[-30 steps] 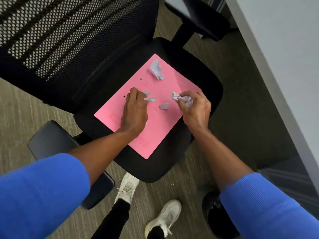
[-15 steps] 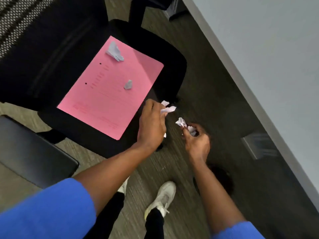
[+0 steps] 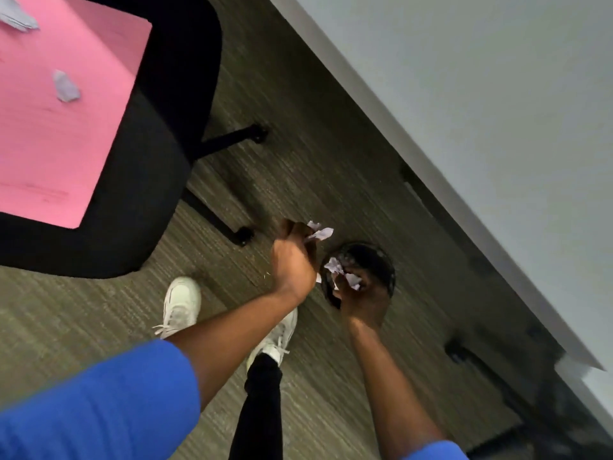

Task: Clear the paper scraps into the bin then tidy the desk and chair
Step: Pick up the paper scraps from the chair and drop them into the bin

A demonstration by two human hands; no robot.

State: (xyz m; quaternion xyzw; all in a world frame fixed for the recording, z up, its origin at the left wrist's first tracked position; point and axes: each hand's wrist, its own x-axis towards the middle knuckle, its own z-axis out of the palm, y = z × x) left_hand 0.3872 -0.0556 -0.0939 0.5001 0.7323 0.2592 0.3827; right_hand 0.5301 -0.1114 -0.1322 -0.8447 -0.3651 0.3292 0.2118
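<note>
My left hand [image 3: 293, 260] is closed on white paper scraps [image 3: 319, 232] that stick out past its fingers, just left of the small round black bin [image 3: 381, 257] on the floor. Over the bin's mouth, my right hand [image 3: 363, 298] grips more crumpled scraps [image 3: 335, 267]. On the black chair seat [image 3: 156, 154] at the upper left lies a pink sheet [image 3: 66, 134]. One small scrap [image 3: 65, 86] rests on it, and another scrap [image 3: 16, 18] shows at the top left corner.
The grey desk [image 3: 481, 127] runs diagonally across the right side, its edge above the bin. The chair's black legs and casters [image 3: 243, 235] stand left of the bin. My white shoes [image 3: 180, 305] are on the carpet below the chair.
Both hands have carried their scraps away from the chair and down to the bin. The view has swung right and down, so the chair now sits at the upper left.
</note>
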